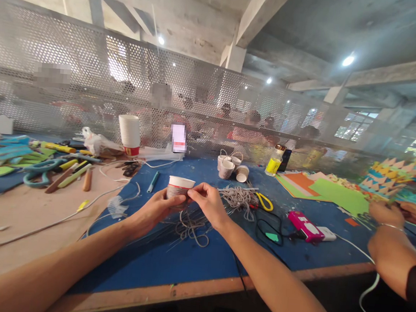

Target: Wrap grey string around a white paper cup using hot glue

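A: Where is the paper cup (178, 187)?

B: Upright at the middle of the view, held just above the blue bench (199, 261). The left hand (157, 208) wraps its lower wall from seven o'clock, fingers closed around it.

A: And the right hand (207, 203)?

B: It comes in from four o'clock, thumb and fingertips pinched at the cup's right rim. It may be gripping a bit of string there, though the spot is too small to tell.

A: What lies under the hands?

B: A loose tangle of grey cord (191, 227) on the bench, at six o'clock of the cup. A bigger heap of string (239, 197) sits at three o'clock, just beside the right hand.

A: Anything farther out?

B: A cluster of small cups (230, 167) at one o'clock, a yellow bottle (274, 163) beyond them, and a tall stack of white cups (129, 133) at eleven o'clock. A pink device (305, 226) lies at three o'clock. At the far right another person's hands (401, 214) hold coloured paper shapes (384, 179), well apart from the cup.
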{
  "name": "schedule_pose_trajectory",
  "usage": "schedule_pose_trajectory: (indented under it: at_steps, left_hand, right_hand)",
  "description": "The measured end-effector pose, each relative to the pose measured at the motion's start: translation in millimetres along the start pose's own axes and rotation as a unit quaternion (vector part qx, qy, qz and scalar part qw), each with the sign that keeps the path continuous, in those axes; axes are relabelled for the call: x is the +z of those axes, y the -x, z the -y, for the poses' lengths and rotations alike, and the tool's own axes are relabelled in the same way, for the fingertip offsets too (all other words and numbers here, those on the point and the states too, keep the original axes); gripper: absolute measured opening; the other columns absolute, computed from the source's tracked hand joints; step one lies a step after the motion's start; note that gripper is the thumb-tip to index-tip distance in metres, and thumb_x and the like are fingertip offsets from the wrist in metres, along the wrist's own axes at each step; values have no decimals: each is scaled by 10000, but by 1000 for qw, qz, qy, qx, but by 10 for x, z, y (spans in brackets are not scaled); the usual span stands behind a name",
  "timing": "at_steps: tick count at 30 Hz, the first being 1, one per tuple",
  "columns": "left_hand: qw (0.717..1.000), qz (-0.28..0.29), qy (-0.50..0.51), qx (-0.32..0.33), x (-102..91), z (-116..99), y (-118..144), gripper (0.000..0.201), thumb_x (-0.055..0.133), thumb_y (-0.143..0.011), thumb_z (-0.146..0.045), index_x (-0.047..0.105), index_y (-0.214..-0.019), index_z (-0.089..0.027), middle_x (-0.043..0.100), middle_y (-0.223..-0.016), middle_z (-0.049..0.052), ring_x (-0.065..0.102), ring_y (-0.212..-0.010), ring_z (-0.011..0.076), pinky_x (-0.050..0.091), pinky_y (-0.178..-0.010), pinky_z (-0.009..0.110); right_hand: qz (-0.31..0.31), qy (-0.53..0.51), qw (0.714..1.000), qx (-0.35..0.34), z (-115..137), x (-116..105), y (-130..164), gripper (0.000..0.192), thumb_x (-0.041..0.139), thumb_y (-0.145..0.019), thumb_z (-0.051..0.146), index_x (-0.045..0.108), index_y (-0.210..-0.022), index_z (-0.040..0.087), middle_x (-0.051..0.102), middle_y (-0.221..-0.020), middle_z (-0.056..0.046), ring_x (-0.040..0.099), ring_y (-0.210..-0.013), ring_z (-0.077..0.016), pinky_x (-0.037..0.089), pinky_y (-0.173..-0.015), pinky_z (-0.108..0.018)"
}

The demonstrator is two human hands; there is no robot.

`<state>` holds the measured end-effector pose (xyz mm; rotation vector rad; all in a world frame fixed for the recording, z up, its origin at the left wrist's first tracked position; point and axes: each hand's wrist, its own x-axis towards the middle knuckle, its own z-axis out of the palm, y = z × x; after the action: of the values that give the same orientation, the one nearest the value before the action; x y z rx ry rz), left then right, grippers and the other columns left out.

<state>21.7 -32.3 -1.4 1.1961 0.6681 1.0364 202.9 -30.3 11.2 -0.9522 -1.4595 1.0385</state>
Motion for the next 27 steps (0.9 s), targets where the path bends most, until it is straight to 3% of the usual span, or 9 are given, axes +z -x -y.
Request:
schedule_pose_trajectory:
  at_steps: [13, 23, 27]
  left_hand:
    - [1000, -1, 17, -19, 65, -141, 60, 413, 827, -804, -358, 744, -1164, -172, 756, -1240, 147, 687, -1198, 318, 510, -1058, 423]
    - [999, -9, 49, -21, -27, -86, 16, 418, 802, -841, -339, 731, -1217, -169, 753, -1247, 139, 698, -1145, 271, 500, -1074, 415]
    - [998, -12, 55, -23, -46, -87, 2, 425, 793, -846, -353, 738, -1224, -167, 760, -1226, 140, 696, -1146, 278, 501, -1068, 418]
  right_hand:
    - [9, -1, 1000, -19, -39, -32, -5, 177, 720, -813, 365, 646, -837, 206, 696, -776, 2, 682, -756, -178, 521, -761, -300]
    - [38, -20, 999, -28, -14, -26, 23, 191, 734, -814, 353, 656, -913, 209, 702, -852, -1, 695, -799, -176, 544, -799, -305]
    - [47, 36, 996, -70, 41, -41, 84, 167, 688, -889, 383, 685, -906, 216, 702, -874, -4, 675, -843, -170, 520, -820, -290]
